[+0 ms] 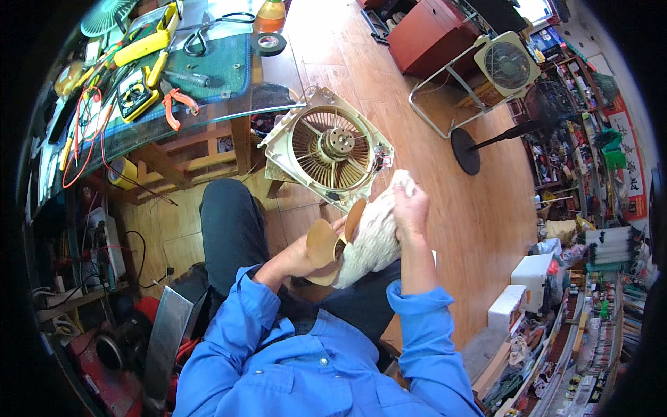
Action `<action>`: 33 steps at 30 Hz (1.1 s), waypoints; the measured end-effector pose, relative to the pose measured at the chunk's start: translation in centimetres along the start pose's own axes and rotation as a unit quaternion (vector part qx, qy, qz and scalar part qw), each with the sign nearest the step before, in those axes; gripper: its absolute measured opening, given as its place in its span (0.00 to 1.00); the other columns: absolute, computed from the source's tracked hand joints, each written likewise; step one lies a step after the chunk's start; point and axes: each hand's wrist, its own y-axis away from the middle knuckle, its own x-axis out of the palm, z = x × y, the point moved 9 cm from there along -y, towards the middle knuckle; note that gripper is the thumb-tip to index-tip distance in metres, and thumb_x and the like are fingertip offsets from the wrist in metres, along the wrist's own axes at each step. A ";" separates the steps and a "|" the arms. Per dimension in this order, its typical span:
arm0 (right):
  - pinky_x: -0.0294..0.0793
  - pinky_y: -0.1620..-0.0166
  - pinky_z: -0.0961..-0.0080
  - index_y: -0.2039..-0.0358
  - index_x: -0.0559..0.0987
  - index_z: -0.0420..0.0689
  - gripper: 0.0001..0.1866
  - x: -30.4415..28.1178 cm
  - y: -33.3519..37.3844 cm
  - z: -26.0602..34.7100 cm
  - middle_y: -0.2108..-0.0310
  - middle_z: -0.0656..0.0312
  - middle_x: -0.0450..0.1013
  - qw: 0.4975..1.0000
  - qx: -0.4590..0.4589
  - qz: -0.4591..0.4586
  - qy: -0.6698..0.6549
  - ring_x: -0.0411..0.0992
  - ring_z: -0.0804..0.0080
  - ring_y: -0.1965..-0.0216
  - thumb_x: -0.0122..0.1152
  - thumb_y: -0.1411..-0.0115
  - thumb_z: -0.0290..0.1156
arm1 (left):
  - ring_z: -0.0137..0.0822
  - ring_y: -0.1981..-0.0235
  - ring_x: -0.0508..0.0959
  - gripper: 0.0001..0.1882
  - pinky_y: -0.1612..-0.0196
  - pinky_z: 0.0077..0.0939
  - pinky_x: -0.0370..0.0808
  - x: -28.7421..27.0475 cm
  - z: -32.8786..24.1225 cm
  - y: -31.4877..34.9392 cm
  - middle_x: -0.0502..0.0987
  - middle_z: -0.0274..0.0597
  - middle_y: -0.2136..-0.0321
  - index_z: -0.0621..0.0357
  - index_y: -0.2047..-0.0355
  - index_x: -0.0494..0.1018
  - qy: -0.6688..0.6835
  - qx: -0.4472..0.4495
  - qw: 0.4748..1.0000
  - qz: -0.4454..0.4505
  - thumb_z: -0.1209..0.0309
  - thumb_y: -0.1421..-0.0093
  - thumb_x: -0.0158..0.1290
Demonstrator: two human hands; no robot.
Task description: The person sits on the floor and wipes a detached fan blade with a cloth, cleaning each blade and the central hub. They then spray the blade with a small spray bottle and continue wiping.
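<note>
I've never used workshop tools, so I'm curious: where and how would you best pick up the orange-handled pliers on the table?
Probably by both orange handles of the pliers, coming from the person's side of the table: the handles spread toward its near edge, while the head points away.

Fan housing (333, 144) beyond blade (322, 243) and cloth (372, 238), between workbench (233, 105) at left and pedestal fan (511, 131) at right.
</note>
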 end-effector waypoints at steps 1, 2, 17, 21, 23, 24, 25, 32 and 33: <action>0.83 0.54 0.68 0.50 0.86 0.34 0.12 -0.8 0.6 -0.1 0.58 0.61 0.85 0.997 0.028 -0.022 -0.066 0.83 0.72 0.59 0.66 0.24 0.30 | 0.39 0.29 0.73 0.55 0.26 0.37 0.69 -0.5 0.6 0.4 0.69 0.49 0.23 0.57 0.15 0.51 -0.004 -0.030 0.999 -0.016 0.68 0.35 0.71; 0.83 0.55 0.69 0.48 0.85 0.35 0.12 -2.0 1.1 0.5 0.55 0.61 0.84 0.989 0.051 -0.051 -0.128 0.82 0.72 0.57 0.65 0.23 0.31 | 0.38 0.30 0.74 0.54 0.27 0.37 0.70 -1.1 0.6 0.3 0.70 0.47 0.24 0.57 0.15 0.51 0.013 -0.031 0.999 -0.041 0.68 0.34 0.71; 0.82 0.52 0.62 0.45 0.84 0.39 0.16 -0.9 6.3 10.1 0.57 0.52 0.85 0.941 -0.305 0.088 0.120 0.84 0.56 0.57 0.68 0.24 0.38 | 0.28 0.48 0.82 0.27 0.44 0.30 0.82 -0.9 2.8 2.1 0.84 0.32 0.49 0.57 0.38 0.79 0.263 -0.155 0.946 -0.109 0.74 0.35 0.74; 0.82 0.53 0.51 0.47 0.84 0.37 0.21 3.2 5.6 5.6 0.61 0.40 0.84 0.941 -0.187 0.246 0.141 0.84 0.38 0.57 0.67 0.25 0.44 | 0.29 0.40 0.77 0.41 0.36 0.34 0.78 -0.8 1.2 1.7 0.79 0.34 0.38 0.57 0.26 0.68 0.191 -0.122 0.973 -0.053 0.75 0.37 0.74; 0.82 0.54 0.49 0.50 0.85 0.35 0.22 2.7 4.8 5.3 0.63 0.39 0.84 0.956 -0.170 0.208 0.117 0.85 0.37 0.58 0.67 0.25 0.45 | 0.30 0.38 0.77 0.44 0.34 0.34 0.77 -1.2 2.9 2.4 0.79 0.35 0.36 0.57 0.24 0.65 0.125 -0.111 0.985 -0.042 0.75 0.38 0.74; 0.82 0.55 0.48 0.52 0.85 0.34 0.22 2.1 4.4 5.0 0.63 0.38 0.84 0.964 -0.160 0.185 0.106 0.85 0.37 0.58 0.67 0.26 0.45 | 0.30 0.37 0.77 0.45 0.34 0.34 0.76 -1.2 3.1 2.4 0.79 0.35 0.36 0.57 0.23 0.65 0.081 -0.101 0.991 -0.035 0.75 0.38 0.75; 0.82 0.55 0.49 0.53 0.85 0.34 0.22 1.9 3.9 4.2 0.65 0.38 0.84 0.965 -0.152 0.166 0.134 0.85 0.38 0.59 0.68 0.26 0.44 | 0.30 0.37 0.77 0.45 0.34 0.34 0.76 -0.9 3.5 2.5 0.79 0.36 0.36 0.57 0.24 0.66 0.115 -0.111 0.986 -0.046 0.74 0.38 0.75; 0.83 0.56 0.54 0.58 0.89 0.33 0.21 -7.5 -2.7 -7.9 0.66 0.39 0.85 0.971 -0.081 -0.045 0.221 0.87 0.49 0.63 0.73 0.32 0.43 | 0.34 0.42 0.82 0.32 0.40 0.36 0.81 -0.8 5.2 3.2 0.84 0.36 0.41 0.55 0.33 0.78 0.069 -0.138 0.987 -0.045 0.71 0.37 0.75; 0.83 0.56 0.56 0.58 0.89 0.33 0.20 -9.7 -2.7 -8.7 0.65 0.43 0.87 0.975 -0.060 -0.072 0.201 0.87 0.53 0.63 0.72 0.30 0.42 | 0.37 0.40 0.82 0.37 0.37 0.39 0.82 -1.0 3.6 3.0 0.81 0.37 0.38 0.56 0.29 0.74 0.257 -0.134 0.953 -0.090 0.74 0.37 0.75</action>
